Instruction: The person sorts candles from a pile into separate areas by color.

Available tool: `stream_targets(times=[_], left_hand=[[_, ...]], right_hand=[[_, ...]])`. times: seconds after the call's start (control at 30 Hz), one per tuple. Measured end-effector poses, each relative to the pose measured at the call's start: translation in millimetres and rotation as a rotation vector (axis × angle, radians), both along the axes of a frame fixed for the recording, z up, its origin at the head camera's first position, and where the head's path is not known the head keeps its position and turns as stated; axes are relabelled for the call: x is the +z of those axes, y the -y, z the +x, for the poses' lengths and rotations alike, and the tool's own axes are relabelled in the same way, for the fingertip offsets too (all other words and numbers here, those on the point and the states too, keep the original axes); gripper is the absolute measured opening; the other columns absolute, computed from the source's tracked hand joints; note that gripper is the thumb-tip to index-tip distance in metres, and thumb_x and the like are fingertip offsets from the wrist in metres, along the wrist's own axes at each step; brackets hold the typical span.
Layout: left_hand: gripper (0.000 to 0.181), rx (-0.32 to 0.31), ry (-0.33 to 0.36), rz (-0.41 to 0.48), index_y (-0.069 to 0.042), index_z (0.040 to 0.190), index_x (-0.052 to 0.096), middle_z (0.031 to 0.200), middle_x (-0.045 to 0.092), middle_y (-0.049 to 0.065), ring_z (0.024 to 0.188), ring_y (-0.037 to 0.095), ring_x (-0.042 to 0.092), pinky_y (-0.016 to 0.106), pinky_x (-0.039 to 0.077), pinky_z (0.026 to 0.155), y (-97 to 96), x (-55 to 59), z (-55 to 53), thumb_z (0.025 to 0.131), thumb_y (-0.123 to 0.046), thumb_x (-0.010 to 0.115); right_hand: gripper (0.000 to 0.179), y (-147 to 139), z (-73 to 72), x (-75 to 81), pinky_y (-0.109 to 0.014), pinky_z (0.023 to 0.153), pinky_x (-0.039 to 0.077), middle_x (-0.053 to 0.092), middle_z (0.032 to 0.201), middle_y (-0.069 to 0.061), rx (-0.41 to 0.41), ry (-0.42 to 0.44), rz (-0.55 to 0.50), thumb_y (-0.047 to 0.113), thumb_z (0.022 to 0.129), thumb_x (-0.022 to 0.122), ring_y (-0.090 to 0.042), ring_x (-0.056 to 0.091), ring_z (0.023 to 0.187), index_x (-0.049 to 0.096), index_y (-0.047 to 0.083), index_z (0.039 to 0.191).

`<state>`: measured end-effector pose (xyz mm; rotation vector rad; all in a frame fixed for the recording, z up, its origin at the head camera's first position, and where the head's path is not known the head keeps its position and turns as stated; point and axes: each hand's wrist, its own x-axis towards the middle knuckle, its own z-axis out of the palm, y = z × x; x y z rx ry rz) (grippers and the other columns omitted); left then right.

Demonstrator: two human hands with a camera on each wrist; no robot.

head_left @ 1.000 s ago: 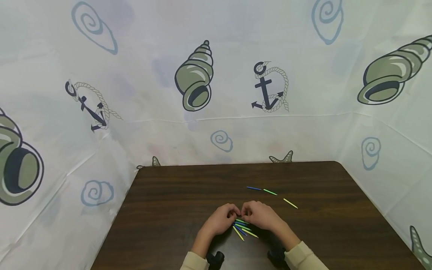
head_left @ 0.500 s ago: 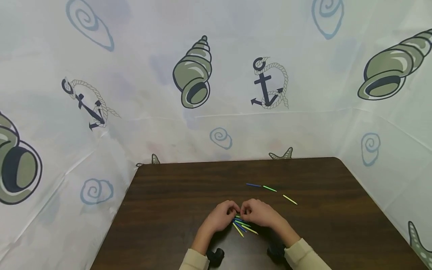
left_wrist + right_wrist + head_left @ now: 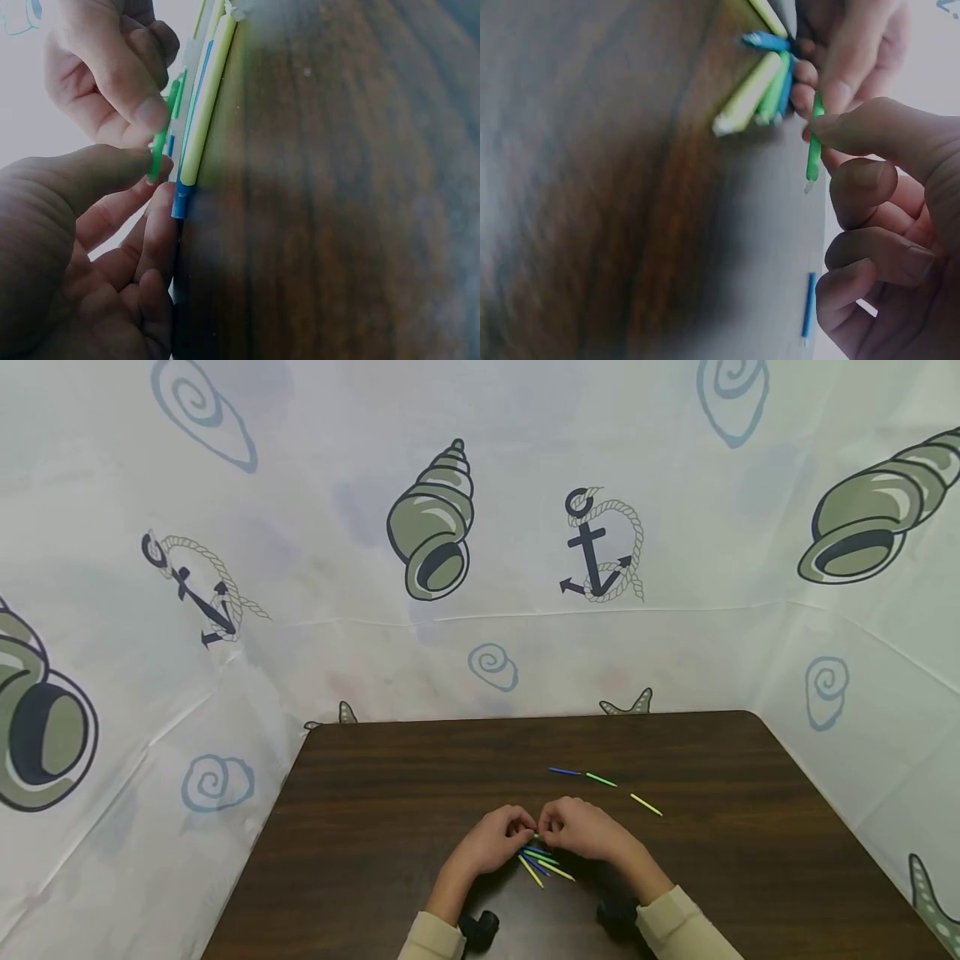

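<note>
In the head view my left hand (image 3: 487, 842) and right hand (image 3: 588, 833) meet fingertip to fingertip over the table. Between them is a thin green birthday candle (image 3: 814, 154) with a pale wick tip. The right thumb and index finger pinch it around its middle, and the left thumb and fingers pinch its other end, as the left wrist view also shows. Just below the fingertips fans a small pile of loose candles, with a yellow candle (image 3: 557, 870) on the right, another yellow candle (image 3: 208, 105), and blue and green ones among them.
Farther back on the dark wooden table (image 3: 390, 777) lie a blue candle (image 3: 565, 771), a green candle (image 3: 602, 780) and a yellow candle (image 3: 647, 804), apart from one another. Black wrist straps show at both wrists. A shell-and-anchor printed cloth (image 3: 337, 652) surrounds the table.
The right hand has shifted slightly toward the table's back, and a bit of green now shows between the two hands' fingertips. The left hand stays nearly in place; the head view has tilted slightly.
</note>
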<state>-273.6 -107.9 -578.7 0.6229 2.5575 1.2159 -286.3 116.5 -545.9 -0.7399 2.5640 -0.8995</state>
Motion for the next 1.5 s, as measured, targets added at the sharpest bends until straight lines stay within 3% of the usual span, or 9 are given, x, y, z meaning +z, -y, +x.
stream_targets(times=[0.6, 0.87, 1.23, 1.5], left_hand=[[0.011, 0.008, 0.002, 0.031, -0.015, 0.109, 0.076, 0.097, 0.065, -0.005, 0.083, 0.005, 0.057, 0.027, 0.049, 0.077, -0.3, 2.0, -0.5, 0.107, -0.023, 0.068], [0.015, -0.073, 0.065, 0.029, -0.020, 0.116, 0.075, 0.107, 0.067, -0.008, 0.093, 0.004, 0.060, 0.028, 0.052, 0.085, 3.9, 2.5, 0.4, 0.105, -0.029, 0.072], [0.013, -0.103, 0.013, -0.006, -0.021, 0.114, 0.078, 0.108, 0.067, -0.008, 0.095, 0.001, 0.059, 0.027, 0.052, 0.087, 5.7, 4.9, 1.9, 0.103, -0.027, 0.074], [0.011, -0.095, 0.026, -0.008, -0.022, 0.113, 0.077, 0.108, 0.066, -0.010, 0.095, 0.002, 0.058, 0.028, 0.052, 0.087, 8.0, 3.4, 2.6, 0.106, -0.028, 0.071]], right_hand=[[0.005, -16, -11.8, 3.1, -0.025, 0.056, 0.042, 0.058, 0.069, 0.008, -0.045, -0.032, -0.018, 0.019, 0.101, 0.073, -0.006, 0.050, 0.058, 0.075, 0.018, 0.097], [0.005, -28, -18.1, 10.7, -0.027, 0.058, 0.044, 0.059, 0.073, 0.006, -0.065, -0.027, -0.033, 0.020, 0.102, 0.073, -0.008, 0.051, 0.060, 0.074, 0.017, 0.097], [0.009, -59, -39.1, 19.0, -0.031, 0.060, 0.043, 0.059, 0.076, 0.003, -0.207, -0.017, -0.002, 0.020, 0.101, 0.070, -0.014, 0.052, 0.065, 0.074, 0.013, 0.097], [0.013, -84, -55.5, 18.2, -0.033, 0.064, 0.044, 0.061, 0.079, 0.000, -0.223, -0.039, 0.015, 0.015, 0.101, 0.068, -0.015, 0.052, 0.069, 0.076, 0.005, 0.101]])
